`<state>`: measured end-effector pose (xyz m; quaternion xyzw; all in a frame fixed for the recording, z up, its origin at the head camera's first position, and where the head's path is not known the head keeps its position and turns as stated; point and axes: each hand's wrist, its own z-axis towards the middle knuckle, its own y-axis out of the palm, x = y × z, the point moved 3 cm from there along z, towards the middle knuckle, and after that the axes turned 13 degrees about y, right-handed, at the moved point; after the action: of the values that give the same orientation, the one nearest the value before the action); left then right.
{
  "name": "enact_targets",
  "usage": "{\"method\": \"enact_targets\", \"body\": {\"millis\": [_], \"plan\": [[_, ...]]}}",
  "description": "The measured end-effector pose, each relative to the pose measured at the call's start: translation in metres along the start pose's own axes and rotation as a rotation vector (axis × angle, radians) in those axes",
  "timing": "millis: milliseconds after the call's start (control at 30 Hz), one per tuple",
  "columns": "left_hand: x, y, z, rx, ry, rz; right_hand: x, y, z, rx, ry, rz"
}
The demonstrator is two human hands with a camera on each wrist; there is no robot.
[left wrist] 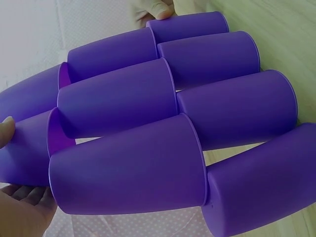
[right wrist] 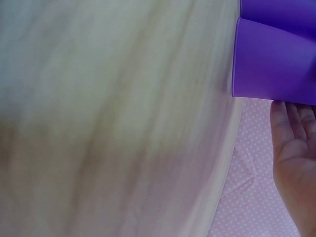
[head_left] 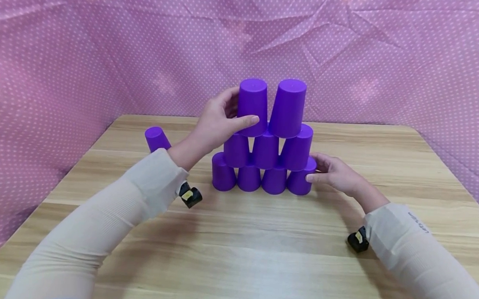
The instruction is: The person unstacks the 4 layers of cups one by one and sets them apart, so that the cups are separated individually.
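Observation:
Upside-down purple cups form a pyramid on the wooden table. Its upper tier has two cups side by side. My left hand [head_left: 216, 121] grips the left one of these, a purple cup [head_left: 252, 107], with thumb in front and fingers behind. Beside it stands the top right cup [head_left: 288, 109]. Three cups make up the middle tier [head_left: 265, 151], over a bottom row of several cups [head_left: 249, 178]. My right hand [head_left: 337, 174] holds the side of the bottom right cup [head_left: 299, 182]; in the right wrist view its fingertips touch that cup [right wrist: 276, 64].
Another purple cup [head_left: 156, 138] stands on the table [head_left: 251, 255] at the left, partly hidden behind my left forearm. Pink dotted cloth [head_left: 180, 37] hangs behind the table and along both sides. A small black camera [head_left: 358, 240] sits at my right wrist.

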<state>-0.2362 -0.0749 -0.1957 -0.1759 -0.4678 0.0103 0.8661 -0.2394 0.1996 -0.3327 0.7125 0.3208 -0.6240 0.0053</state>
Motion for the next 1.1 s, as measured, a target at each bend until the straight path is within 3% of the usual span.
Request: {"method": "enact_targets", "body": {"millis": [367,700,1100], "plan": [[0.000,-0.002,0.000,0.024,-0.006,0.006,0.000,0.000,0.000,0.001,-0.020,-0.011],[0.005,-0.011,-0.003,0.062,0.039,0.035,0.000,0.000,0.000,-0.003,-0.006,-0.008],[0.005,-0.035,-0.011,0.178,0.120,0.110,0.001,0.000,0.000,-0.010,-0.018,-0.003]]}}
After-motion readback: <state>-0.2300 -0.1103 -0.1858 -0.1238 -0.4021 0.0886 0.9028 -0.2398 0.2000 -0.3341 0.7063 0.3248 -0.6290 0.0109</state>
